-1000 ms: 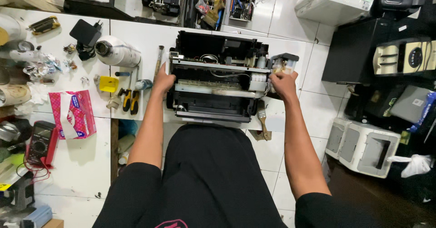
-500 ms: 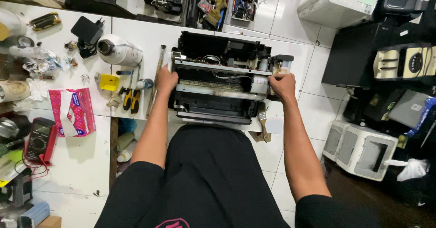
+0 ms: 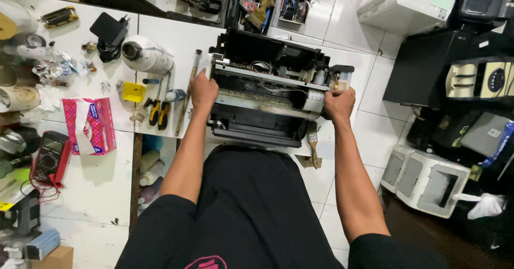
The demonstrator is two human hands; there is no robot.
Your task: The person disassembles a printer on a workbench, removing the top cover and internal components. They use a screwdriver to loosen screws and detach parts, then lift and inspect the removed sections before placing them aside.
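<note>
A black printer with its cover off [image 3: 267, 92] rests on the white tiled floor in front of my lap, its metal frame and wiring exposed. My left hand [image 3: 203, 91] grips the left end of the frame. My right hand [image 3: 339, 103] holds the right end, next to a small ink unit [image 3: 342, 76] on that side.
Left of the printer lie a long brush [image 3: 188, 89], yellow-handled pliers [image 3: 159, 111], a yellow box [image 3: 133, 92], a white roll [image 3: 145, 56], a pink tissue pack [image 3: 88, 125] and a red multimeter [image 3: 50, 156]. A small paintbrush [image 3: 314, 146] lies by my right wrist. More printers [image 3: 425, 179] stand at right.
Both hands stay on the printer's ends. The printer has shifted slightly toward me and the view has moved a little.
</note>
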